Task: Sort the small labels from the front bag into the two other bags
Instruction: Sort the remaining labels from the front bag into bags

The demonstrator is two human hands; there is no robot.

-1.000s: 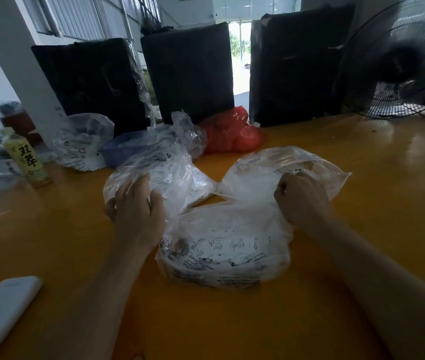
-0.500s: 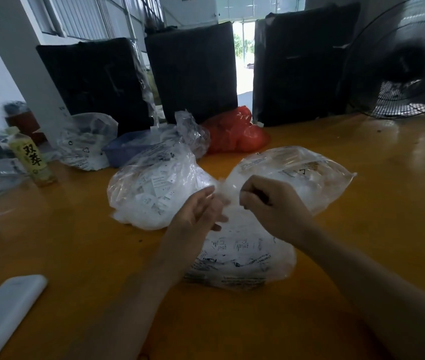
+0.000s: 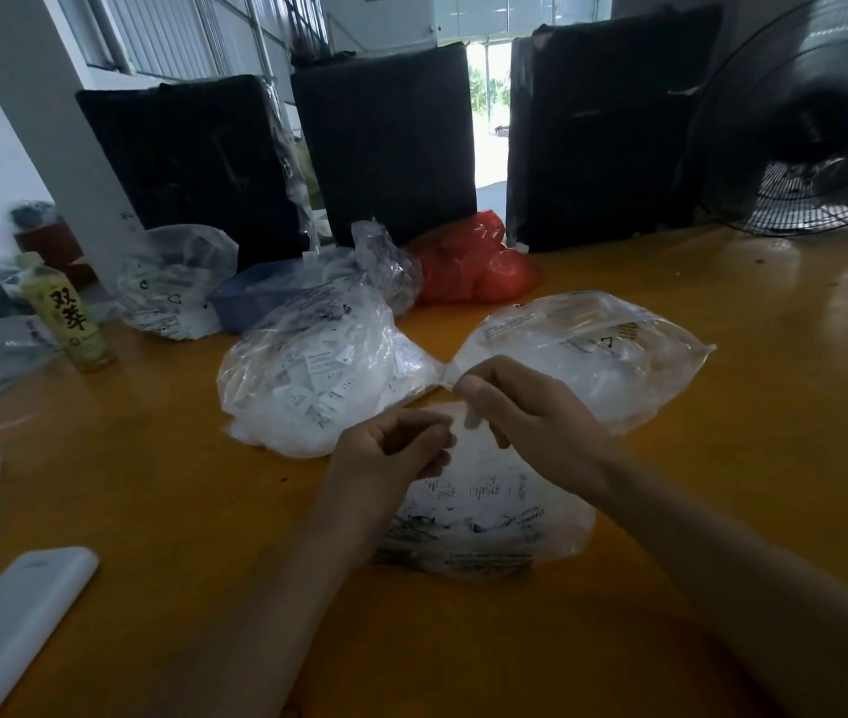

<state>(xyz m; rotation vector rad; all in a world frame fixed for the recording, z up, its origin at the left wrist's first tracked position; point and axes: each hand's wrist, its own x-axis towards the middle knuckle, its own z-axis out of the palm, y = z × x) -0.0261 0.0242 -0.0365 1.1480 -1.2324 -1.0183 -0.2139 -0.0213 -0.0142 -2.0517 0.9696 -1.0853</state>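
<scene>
Three bags: the front bag (image 3: 484, 515) lies nearest on the yellow table (image 3: 722, 458); the left bag (image 3: 318, 375) and the right bag (image 3: 593, 355) sit just behind it, their mouths meeting near the middle.
Head view, left hand: the left hand (image 3: 385, 453) hovers over the front bag's top edge with fingers curled inward; whether it pinches plastic or a label I cannot tell.
Head view, right hand: the right hand (image 3: 520, 406) has fingertips bunched at the point where the front bag's mouth and the right bag's corner come together; it seems to grip film, but which bag's is unclear.
Labels: small white printed slips show through the left bag; those in the front bag are hidden behind printed plastic and the hands.
Step in hand: likely opening the front bag's mouth to reach in.
Doing it well: hold one lip with each hand, spread wide, keep the bag flat so slips stay inside.
Risk: thin film may slip or tear; the neighbouring bags sit close enough to snag.
</scene>
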